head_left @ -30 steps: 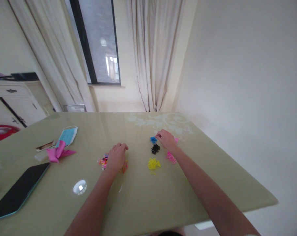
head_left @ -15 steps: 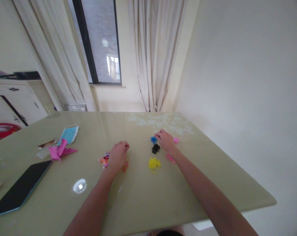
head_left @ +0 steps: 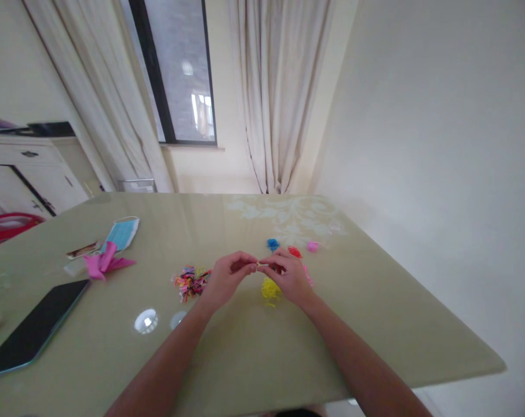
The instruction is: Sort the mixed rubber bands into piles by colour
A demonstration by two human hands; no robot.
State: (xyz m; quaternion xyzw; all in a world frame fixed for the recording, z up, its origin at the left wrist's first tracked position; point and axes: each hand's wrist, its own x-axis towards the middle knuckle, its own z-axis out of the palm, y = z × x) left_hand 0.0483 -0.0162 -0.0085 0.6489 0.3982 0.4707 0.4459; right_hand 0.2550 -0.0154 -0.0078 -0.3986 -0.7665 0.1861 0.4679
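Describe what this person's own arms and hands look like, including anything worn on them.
The left hand and the right hand are both ungloved. The left forearm and the right forearm are bare as far as they show, with no sleeve in view. No watch, bracelet or marking shows; anything as small as a thin ring can't be ruled out.

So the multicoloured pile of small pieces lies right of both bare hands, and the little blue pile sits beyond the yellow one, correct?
No: the head view shows the multicoloured pile of small pieces lying left of both the left hand and the right hand. The little blue pile does sit beyond the yellow pile.
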